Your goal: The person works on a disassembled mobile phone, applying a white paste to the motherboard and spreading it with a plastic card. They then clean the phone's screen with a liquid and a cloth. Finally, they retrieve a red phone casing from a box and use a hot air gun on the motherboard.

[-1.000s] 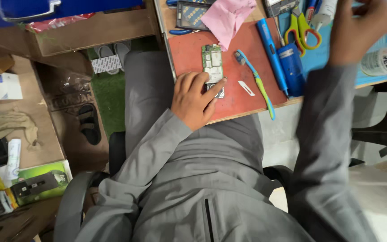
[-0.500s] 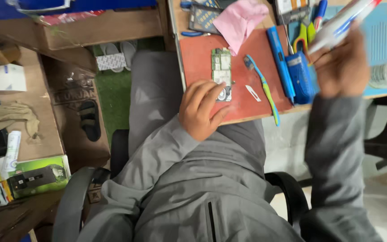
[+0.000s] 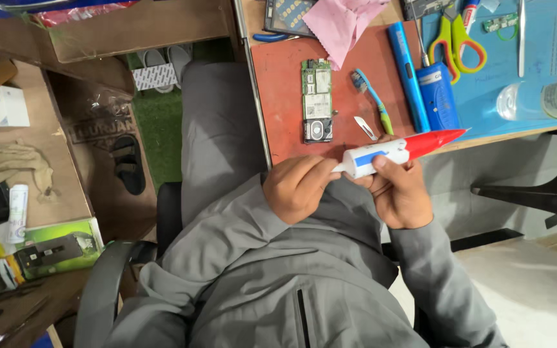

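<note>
Both hands gripped the white-and-red plastic tube [image 3: 398, 153]: right hand [image 3: 398, 193] wrapped around it, left hand [image 3: 298, 190] pinching its capped end; the green circuit board [image 3: 317, 100] lay untouched.

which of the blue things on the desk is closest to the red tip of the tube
The squat blue case, just above the red tip. The slim blue bar and the blue-headed toothbrush lie further left.

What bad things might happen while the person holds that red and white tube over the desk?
1. Both hands, left hand and right hand, grip the tube. Squeezed, it might drip onto the bare circuit board nearby.
2. A small blade lies right beside the hands; a finger could brush it.
3. The tube's red tip hangs past the desk edge, so drips could fall to the floor.
</note>
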